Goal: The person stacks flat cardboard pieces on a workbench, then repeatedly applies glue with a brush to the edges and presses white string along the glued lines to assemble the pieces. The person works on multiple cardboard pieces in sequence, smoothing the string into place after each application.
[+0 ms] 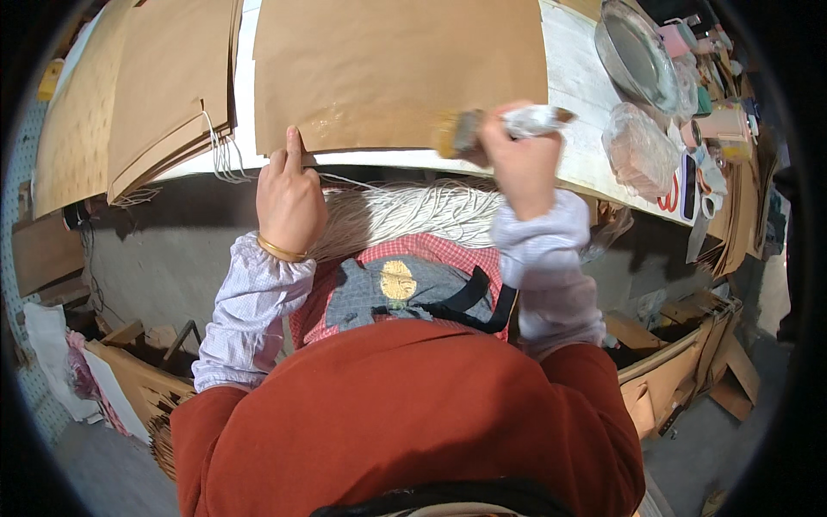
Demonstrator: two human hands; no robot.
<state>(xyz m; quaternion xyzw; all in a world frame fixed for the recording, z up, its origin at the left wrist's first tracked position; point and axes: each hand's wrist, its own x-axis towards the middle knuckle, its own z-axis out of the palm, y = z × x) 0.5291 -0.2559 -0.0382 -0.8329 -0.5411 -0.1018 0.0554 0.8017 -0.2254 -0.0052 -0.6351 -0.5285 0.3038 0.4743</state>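
Clock: I read hours around the middle of my head view.
Brown sheet: large flat brown paper sheet point(401, 65) at 12, lying on the long white tabletop point(575, 82); I see a clear glossy smear point(332, 119) near its lower left.
Brush: wide brush with yellowish bristles and a white-wrapped handle point(468, 132) at 1, bristles over the sheet's near right part; blurred, so I can't tell contact.
Right hand: right hand point(523, 168) between 1 and 2, fingers closed around the brush.
Left hand: left hand point(290, 198) at 10, index straight onto the sheet's near edge, other visible fingers curled; thumb hidden, so I can't tell if it pinches anything.
Left stack: flat layered brown paper sheets point(172, 90) at 10, thin white cords point(226, 155) hanging at their corner.
Cord bundle: thick hank of loose white cord point(413, 215) at 12, just below the tabletop edge.
Right clutter: round silver metal basin point(636, 56) between 1 and 2; crumpled clear plastic bag point(639, 151) at 2.
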